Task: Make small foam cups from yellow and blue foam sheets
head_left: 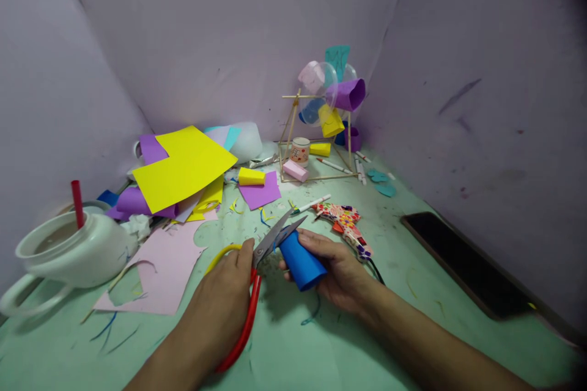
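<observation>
My left hand (229, 293) is closed round the handles of a pair of scissors (266, 245), one handle red and the other yellow. Their blades are parted and lie at the upper rim of a blue paper tube (302, 263). That tube is in my right hand (342, 272), thumb on top and fingers underneath. A thin blue sliver shows by the blades; whether it is still joined to the tube I cannot tell. Beyond my right hand lies a floral-patterned glue gun (342, 223) with a dark cord.
A stick frame (287, 128) with a wheel of coloured paper cups stands at the back. Yellow card (188, 165) and pink paper (169, 263) lie left, near a white teapot-shaped pot (92, 256). A dark phone (458, 263) lies right. Markers and blue scraps are scattered about.
</observation>
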Demonstrator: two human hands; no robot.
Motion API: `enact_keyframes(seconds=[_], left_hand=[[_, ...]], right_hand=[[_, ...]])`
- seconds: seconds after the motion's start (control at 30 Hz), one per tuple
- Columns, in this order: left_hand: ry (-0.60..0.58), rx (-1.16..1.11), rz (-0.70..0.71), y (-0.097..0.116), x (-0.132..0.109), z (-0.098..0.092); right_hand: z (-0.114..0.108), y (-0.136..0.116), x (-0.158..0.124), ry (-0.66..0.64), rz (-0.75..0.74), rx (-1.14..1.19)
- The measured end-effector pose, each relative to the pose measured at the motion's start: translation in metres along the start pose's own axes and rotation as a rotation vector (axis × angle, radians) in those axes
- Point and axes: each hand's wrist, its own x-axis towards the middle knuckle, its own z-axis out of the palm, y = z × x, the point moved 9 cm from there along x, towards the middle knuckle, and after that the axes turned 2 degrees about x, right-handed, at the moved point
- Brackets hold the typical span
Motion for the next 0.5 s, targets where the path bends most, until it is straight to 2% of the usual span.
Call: enact_keyframes(seconds=[0.23, 0.5], left_hand=[[0.052, 0.01, 0.046, -0.0011, 0.0003, 0.0016], [0.01, 0.041, 0.026, -0.005, -0.0018, 0.0058]], right_hand=[[0.0005, -0.0003, -0.0006, 0.001, 0.003, 0.004], [0.001, -0.0014, -0.0007, -0.006, 0.003, -0.02]])
